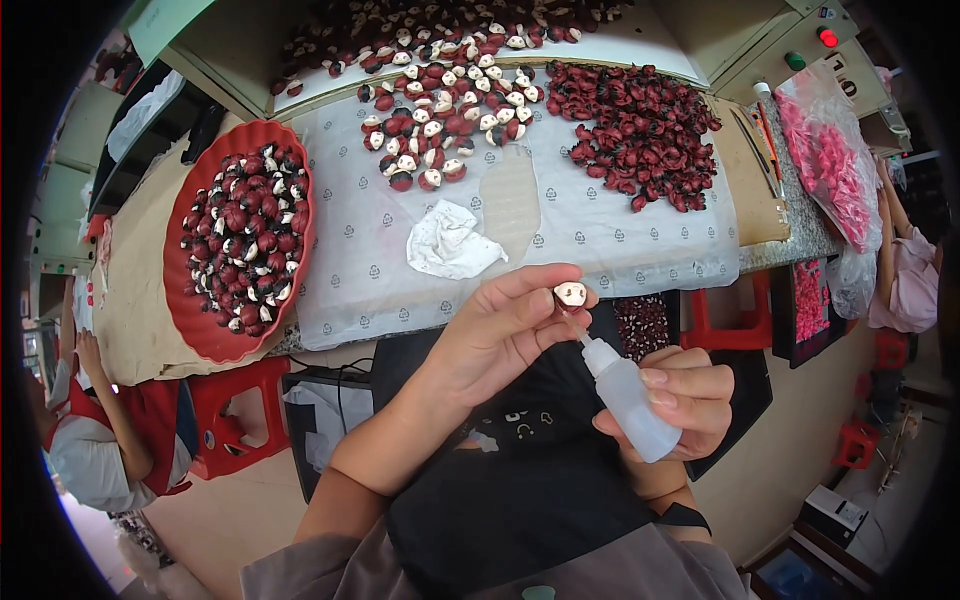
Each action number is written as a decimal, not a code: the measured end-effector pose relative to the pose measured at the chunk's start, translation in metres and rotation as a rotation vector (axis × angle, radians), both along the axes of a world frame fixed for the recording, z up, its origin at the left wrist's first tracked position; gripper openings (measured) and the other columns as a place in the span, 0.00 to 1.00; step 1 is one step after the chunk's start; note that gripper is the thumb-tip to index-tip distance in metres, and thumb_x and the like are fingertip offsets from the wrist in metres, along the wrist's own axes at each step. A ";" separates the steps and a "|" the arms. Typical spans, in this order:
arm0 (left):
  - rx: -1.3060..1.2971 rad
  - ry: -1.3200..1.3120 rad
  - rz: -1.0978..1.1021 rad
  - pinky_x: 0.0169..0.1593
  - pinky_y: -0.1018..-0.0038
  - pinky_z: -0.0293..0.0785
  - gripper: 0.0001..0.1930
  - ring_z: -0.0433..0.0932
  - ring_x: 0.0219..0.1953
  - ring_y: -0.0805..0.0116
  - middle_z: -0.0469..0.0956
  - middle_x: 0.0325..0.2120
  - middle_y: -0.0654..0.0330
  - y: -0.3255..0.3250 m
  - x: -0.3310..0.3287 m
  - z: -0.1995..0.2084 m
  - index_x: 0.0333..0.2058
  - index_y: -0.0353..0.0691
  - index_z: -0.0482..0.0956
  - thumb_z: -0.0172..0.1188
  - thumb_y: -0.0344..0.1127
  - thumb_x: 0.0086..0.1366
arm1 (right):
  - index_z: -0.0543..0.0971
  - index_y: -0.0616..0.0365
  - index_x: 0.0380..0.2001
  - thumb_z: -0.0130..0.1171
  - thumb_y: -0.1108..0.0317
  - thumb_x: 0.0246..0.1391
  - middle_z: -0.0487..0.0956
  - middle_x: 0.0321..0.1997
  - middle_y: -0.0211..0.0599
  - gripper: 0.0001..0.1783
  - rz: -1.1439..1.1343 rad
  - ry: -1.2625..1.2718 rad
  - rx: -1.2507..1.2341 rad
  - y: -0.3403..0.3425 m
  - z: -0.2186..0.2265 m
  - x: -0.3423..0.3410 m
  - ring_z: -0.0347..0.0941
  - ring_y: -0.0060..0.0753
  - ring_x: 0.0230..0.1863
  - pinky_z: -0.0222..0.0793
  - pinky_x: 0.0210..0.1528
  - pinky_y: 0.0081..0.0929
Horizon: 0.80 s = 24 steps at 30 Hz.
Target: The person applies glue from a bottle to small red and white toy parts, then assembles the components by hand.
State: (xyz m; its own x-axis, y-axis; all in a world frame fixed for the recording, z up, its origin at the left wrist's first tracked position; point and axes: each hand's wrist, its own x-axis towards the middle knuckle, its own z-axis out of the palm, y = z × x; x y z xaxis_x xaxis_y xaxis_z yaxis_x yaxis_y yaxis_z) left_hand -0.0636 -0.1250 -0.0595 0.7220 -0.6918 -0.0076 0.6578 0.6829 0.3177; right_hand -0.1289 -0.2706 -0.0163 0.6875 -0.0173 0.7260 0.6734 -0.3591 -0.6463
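Observation:
Between the thumb and fingers of my left hand (500,325) is a small doll head (570,294) with a white face and dark red lower part. My right hand (690,395) is wrapped round a translucent squeeze bottle (632,400). The bottle's thin nozzle points up at the doll head's lower side; whether it touches cannot be told. Ahead of my hands lies a crumpled white cloth (452,240) on the printed sheet. Beyond it spread many similar white-faced heads (432,128), and to the right is a heap of dark red pieces (635,130).
At left stands a red scalloped tray (178,262) full of dark red and white pieces. A machine housing (235,60) frames the back. Tools (757,150) and a bag of pink pieces (830,150) lie at right. Red stools (240,415) and other people (115,430) are on both sides.

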 end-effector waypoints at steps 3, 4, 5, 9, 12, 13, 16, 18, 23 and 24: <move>0.000 -0.010 0.003 0.44 0.75 0.70 0.16 0.73 0.39 0.66 0.71 0.38 0.51 0.001 0.001 0.000 0.44 0.34 0.67 0.50 0.32 0.57 | 0.66 0.55 0.31 0.68 0.69 0.29 0.65 0.30 0.33 0.24 0.015 0.000 -0.007 -0.002 0.000 -0.001 0.62 0.25 0.22 0.62 0.21 0.16; 0.017 -0.006 0.009 0.44 0.74 0.69 0.16 0.72 0.39 0.66 0.71 0.38 0.51 0.002 0.001 0.000 0.44 0.34 0.67 0.50 0.33 0.57 | 0.66 0.55 0.31 0.68 0.70 0.29 0.65 0.30 0.34 0.25 0.026 0.001 -0.012 -0.002 0.000 -0.001 0.62 0.25 0.22 0.62 0.21 0.16; 0.035 -0.003 0.014 0.44 0.74 0.69 0.16 0.72 0.39 0.65 0.71 0.38 0.52 0.002 0.001 0.002 0.44 0.34 0.67 0.50 0.33 0.57 | 0.66 0.55 0.31 0.68 0.70 0.29 0.65 0.30 0.34 0.25 0.024 0.000 -0.013 -0.003 0.000 -0.001 0.62 0.25 0.22 0.62 0.21 0.16; 0.029 -0.012 0.020 0.44 0.74 0.68 0.16 0.72 0.40 0.65 0.71 0.37 0.52 0.002 0.000 0.005 0.44 0.35 0.67 0.50 0.34 0.58 | 0.66 0.55 0.31 0.68 0.69 0.29 0.65 0.30 0.34 0.24 0.000 -0.009 0.001 -0.003 0.001 -0.003 0.62 0.25 0.22 0.62 0.21 0.17; 0.120 0.012 0.037 0.43 0.71 0.70 0.16 0.72 0.39 0.61 0.71 0.35 0.51 0.001 -0.001 0.005 0.43 0.37 0.68 0.51 0.36 0.57 | 0.66 0.55 0.31 0.68 0.69 0.29 0.65 0.30 0.34 0.24 -0.003 -0.013 0.002 -0.003 0.000 -0.003 0.62 0.25 0.22 0.62 0.21 0.17; 0.115 0.008 0.039 0.43 0.71 0.70 0.16 0.72 0.38 0.61 0.71 0.35 0.51 0.001 -0.001 0.004 0.43 0.38 0.68 0.51 0.36 0.57 | 0.66 0.56 0.31 0.68 0.69 0.30 0.65 0.30 0.33 0.24 -0.007 -0.015 0.002 -0.003 0.000 -0.003 0.62 0.25 0.22 0.62 0.21 0.17; 0.083 -0.002 0.034 0.43 0.73 0.69 0.16 0.72 0.39 0.64 0.71 0.36 0.52 0.002 -0.001 0.004 0.44 0.36 0.68 0.50 0.35 0.57 | 0.66 0.56 0.31 0.68 0.68 0.30 0.65 0.30 0.33 0.24 -0.015 -0.008 -0.007 -0.003 0.000 -0.003 0.62 0.25 0.22 0.62 0.21 0.17; 0.051 -0.010 0.022 0.44 0.75 0.68 0.16 0.72 0.39 0.66 0.71 0.37 0.52 0.002 0.000 0.003 0.44 0.35 0.67 0.49 0.34 0.58 | 0.66 0.56 0.31 0.68 0.69 0.30 0.65 0.30 0.33 0.24 -0.019 -0.008 -0.011 -0.004 0.000 -0.003 0.62 0.25 0.23 0.62 0.22 0.16; 0.061 -0.001 0.034 0.44 0.75 0.68 0.15 0.72 0.39 0.66 0.71 0.36 0.52 0.004 0.000 0.004 0.44 0.35 0.68 0.49 0.34 0.58 | 0.66 0.56 0.32 0.67 0.72 0.30 0.64 0.30 0.33 0.24 -0.037 -0.008 0.000 -0.003 -0.002 -0.002 0.62 0.25 0.24 0.63 0.23 0.17; 0.058 -0.004 0.029 0.44 0.75 0.68 0.15 0.72 0.39 0.66 0.71 0.36 0.52 0.003 0.001 0.003 0.44 0.35 0.68 0.49 0.34 0.58 | 0.66 0.56 0.32 0.67 0.72 0.30 0.64 0.30 0.33 0.24 -0.039 -0.002 -0.011 -0.003 -0.002 -0.001 0.62 0.25 0.24 0.63 0.23 0.17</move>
